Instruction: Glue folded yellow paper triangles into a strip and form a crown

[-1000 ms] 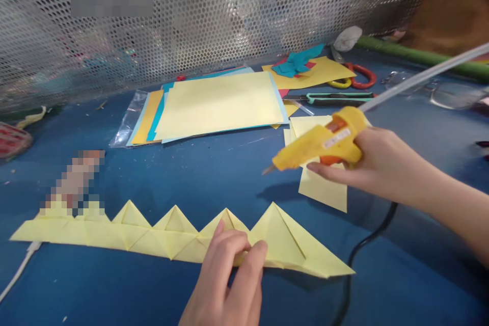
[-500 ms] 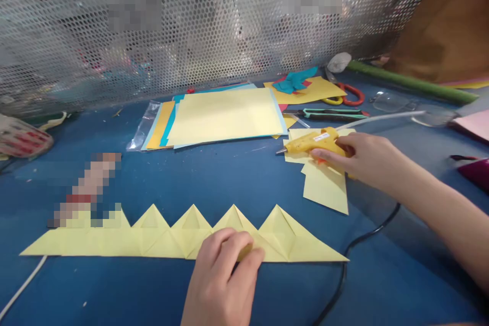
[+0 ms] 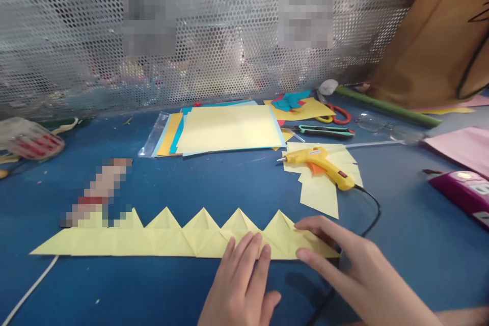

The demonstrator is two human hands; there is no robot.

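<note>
A long strip of folded yellow paper (image 3: 168, 242) with a row of pointed peaks lies across the blue table. My left hand (image 3: 242, 280) rests on its lower edge, fingers stretched flat over the paper. At the strip's right end is my right hand (image 3: 344, 260), thumb and fingers apart around the last peak's slope; nothing is held in it. Beyond that hand a yellow hot glue gun (image 3: 319, 160) lies on loose yellow paper pieces (image 3: 319, 196), its metal nozzle facing left. A pixelated patch hides part of the strip's left side.
A stack of coloured paper sheets (image 3: 231, 127) lies at the back middle. Right of it are a utility knife (image 3: 324, 131), red-handled scissors (image 3: 342, 114) and glasses (image 3: 376, 125). A purple object (image 3: 458, 191) sits at right. A perforated metal screen (image 3: 229, 25) stands behind.
My right hand has let go of the glue gun, leaving it on the yellow paper, and has come down to the strip's right end. My left hand's fingers have straightened on the strip.
</note>
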